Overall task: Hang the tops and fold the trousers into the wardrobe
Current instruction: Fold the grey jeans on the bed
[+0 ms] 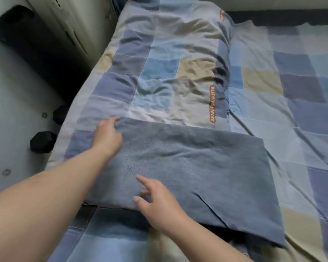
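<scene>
Grey-blue trousers [206, 167] lie folded flat across the bed, on top of the checked quilt. My left hand [107, 136] is at their far left corner and its fingers pinch the edge of the cloth there. My right hand [157, 203] rests near the front left edge of the trousers, fingers spread and fairly straight, fingertips touching the fabric. A dark fold of cloth shows under the trousers' front edge. No tops and no wardrobe are in view.
A blue, beige and grey checked quilt [169, 69] is bunched along the bed, over a matching sheet [295, 91]. On the pale floor to the left stand a long black object [36, 50] and two small black items [43, 141].
</scene>
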`<state>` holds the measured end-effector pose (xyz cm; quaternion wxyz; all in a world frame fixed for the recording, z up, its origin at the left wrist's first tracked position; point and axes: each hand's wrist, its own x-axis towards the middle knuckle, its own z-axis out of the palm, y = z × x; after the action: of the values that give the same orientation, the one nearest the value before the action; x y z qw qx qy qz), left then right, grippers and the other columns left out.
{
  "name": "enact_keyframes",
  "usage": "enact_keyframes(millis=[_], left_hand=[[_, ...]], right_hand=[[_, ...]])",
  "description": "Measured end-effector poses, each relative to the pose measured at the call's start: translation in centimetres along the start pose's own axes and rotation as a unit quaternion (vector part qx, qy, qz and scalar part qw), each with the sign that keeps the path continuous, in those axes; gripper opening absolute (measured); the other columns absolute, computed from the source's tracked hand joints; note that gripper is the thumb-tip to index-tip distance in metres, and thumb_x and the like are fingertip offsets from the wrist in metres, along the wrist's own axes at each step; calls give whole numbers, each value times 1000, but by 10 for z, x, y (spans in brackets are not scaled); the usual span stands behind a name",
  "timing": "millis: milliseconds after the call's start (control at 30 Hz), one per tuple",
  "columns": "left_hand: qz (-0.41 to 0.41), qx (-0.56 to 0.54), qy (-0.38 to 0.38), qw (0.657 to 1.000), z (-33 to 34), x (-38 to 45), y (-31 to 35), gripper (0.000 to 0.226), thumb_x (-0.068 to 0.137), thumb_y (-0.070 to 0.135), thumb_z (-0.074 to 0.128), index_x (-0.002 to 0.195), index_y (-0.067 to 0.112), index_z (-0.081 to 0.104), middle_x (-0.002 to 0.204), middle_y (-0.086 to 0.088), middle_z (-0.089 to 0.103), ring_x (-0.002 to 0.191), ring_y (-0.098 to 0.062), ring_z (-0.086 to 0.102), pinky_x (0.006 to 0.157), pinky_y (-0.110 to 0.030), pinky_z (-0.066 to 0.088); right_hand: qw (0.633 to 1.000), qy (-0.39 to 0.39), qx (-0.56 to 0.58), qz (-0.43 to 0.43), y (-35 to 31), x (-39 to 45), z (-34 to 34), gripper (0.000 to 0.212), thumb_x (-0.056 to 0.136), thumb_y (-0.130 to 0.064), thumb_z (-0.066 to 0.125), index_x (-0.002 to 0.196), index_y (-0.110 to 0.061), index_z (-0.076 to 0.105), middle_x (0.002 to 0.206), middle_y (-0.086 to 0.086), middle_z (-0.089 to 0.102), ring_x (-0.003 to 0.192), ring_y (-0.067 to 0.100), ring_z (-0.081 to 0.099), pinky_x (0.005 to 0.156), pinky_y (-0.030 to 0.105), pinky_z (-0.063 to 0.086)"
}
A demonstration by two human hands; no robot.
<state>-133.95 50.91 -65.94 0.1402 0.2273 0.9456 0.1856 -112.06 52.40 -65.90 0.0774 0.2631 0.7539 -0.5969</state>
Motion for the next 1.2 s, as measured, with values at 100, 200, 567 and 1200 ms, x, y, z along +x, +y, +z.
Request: enact_keyframes(millis=[100, 200, 567, 1200], left_hand=[[110, 18, -67, 992, 44, -22, 48, 47, 85, 1, 55, 130, 13, 55, 133, -16, 52, 126, -31, 45, 107, -38, 35], [203, 16, -120, 972, 89, -50, 106, 42, 85, 5, 55, 124, 18, 59, 131, -9, 55, 126, -26, 47, 107, -38, 36], [259, 18, -218, 941, 227, -95, 277, 48, 94, 14, 46, 142, 16, 40, 145, -10, 40, 132, -26, 40, 107, -34, 35], [339, 190, -45, 920, 204, -154, 158, 78, 85, 65, 29, 149, 20, 27, 160, -10, 11, 148, -25, 6, 115, -54, 7]], right_hand=[[996, 85, -13, 36, 50, -30, -52, 43, 93, -20, 54, 135, -30, 47, 123, -10, 50, 106, -1, 56, 94, 11, 39], [978, 196, -29, 66, 98, -63, -101, 32, 89, -12, 61, 111, -35, 56, 108, -10, 57, 90, -7, 57, 81, 6, 42], [897, 175, 293, 280, 242, -127, -140, 63, 73, -46, 75, 123, -13, 54, 104, 1, 71, 94, 12, 68, 94, 36, 51], [829, 169, 482, 228, 272, -124, -149, 27, 89, -33, 61, 99, -9, 71, 103, 7, 73, 104, 25, 66, 102, 47, 45]])
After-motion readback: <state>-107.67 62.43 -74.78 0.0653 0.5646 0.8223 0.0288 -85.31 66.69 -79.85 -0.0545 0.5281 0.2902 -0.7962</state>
